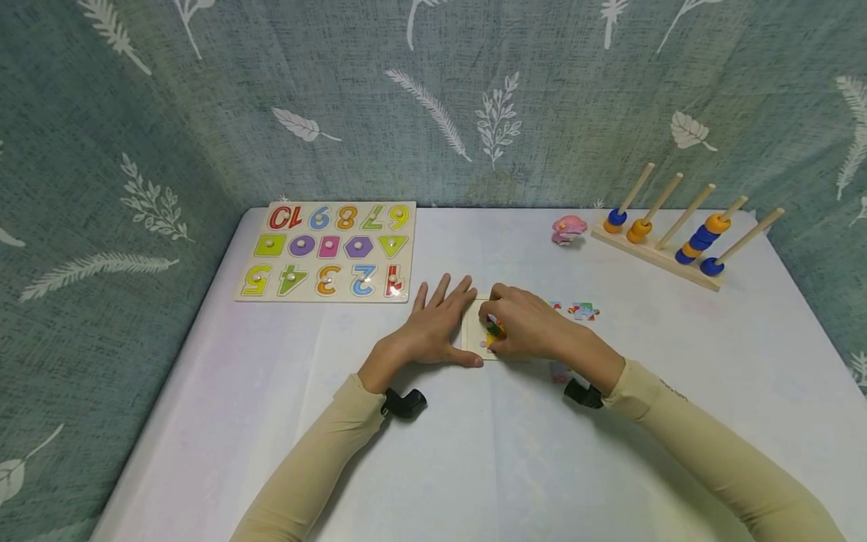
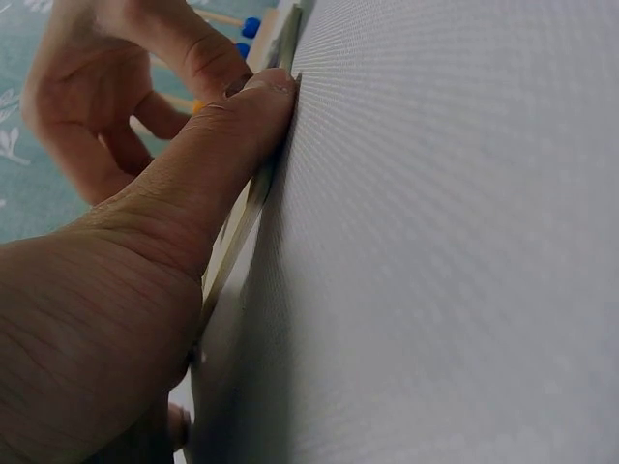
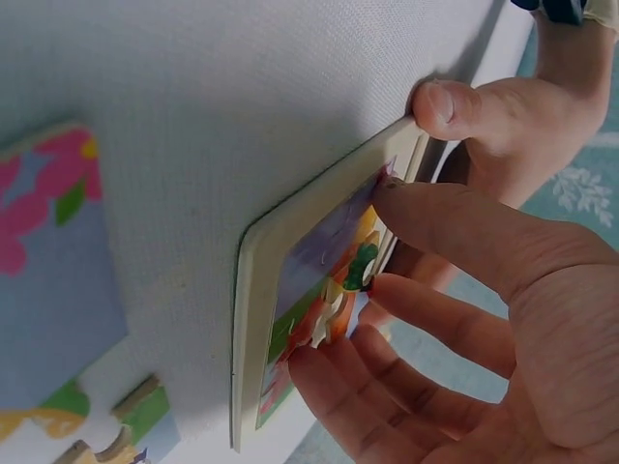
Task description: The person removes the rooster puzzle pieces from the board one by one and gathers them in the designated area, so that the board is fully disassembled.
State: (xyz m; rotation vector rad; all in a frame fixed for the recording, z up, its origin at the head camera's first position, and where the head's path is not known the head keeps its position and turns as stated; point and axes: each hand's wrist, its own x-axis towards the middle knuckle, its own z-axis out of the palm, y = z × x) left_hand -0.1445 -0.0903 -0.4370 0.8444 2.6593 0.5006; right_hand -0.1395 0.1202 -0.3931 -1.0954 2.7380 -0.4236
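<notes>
A small puzzle tray [image 1: 473, 325] lies between the hands, its pale rim [image 3: 255, 275] clearest in the right wrist view. Fingers spread, the left hand [image 1: 433, 330] rests along the tray's left side, and its thumb [image 2: 218, 145] touches the near edge. The right hand [image 1: 531, 325] is bent over the tray, thumb and fingertips pinching a puzzle piece [image 3: 362, 266] with green and orange on it. Colourful pieces fill part of the tray under that hand; how the pinched piece sits among them is partly hidden by the fingers.
Loose puzzle pieces [image 1: 584, 310] lie right of the tray, with another [image 1: 559, 373] near the right wrist. A number-and-shape board [image 1: 311, 260] is at the back left. A pink toy [image 1: 568, 229] and a wooden peg stand with blue and orange beads [image 1: 667, 260] are at the back right.
</notes>
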